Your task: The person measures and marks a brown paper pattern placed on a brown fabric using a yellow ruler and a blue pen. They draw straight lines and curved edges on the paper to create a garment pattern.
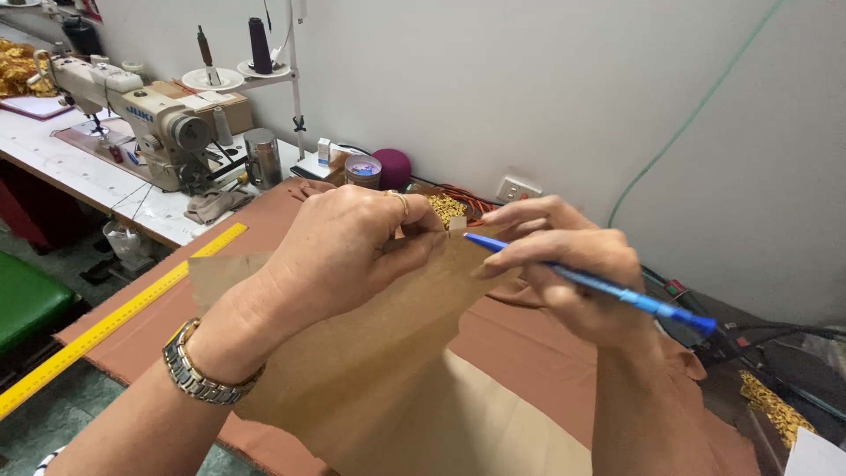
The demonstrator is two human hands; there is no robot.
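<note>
A sewing workroom with a plain pale wall fills the background, and a worktable runs from the upper left of the frame toward the lower right. We look down on a sheet of reddish-brown fabric [529, 353] spread across the table, with a long yellow ruler [115, 322] lying along its left edge.

At the centre of the frame, our left hand [339, 251] pinches the top edge of a piece of brown pattern paper [379, 353], thumb and fingers closed on it beside a small pale tab at the paper's tip. A ring sits on one finger and a metal wristwatch [198, 375] circles the wrist in the lower left.

Just to the right, our right hand [573, 273] grips a blue pen [599, 286], fingers wrapped round it, its tip pointing left and resting at the paper's upper edge, close to the left fingertips.

In the upper left stands a cream industrial sewing machine [132, 110], with dark thread cones [258, 44] behind it. Near the wall at upper centre sit a metal cup [263, 159] and a purple rounded object [394, 167]. A wall socket [517, 189] shows just beyond our fingers.
</note>
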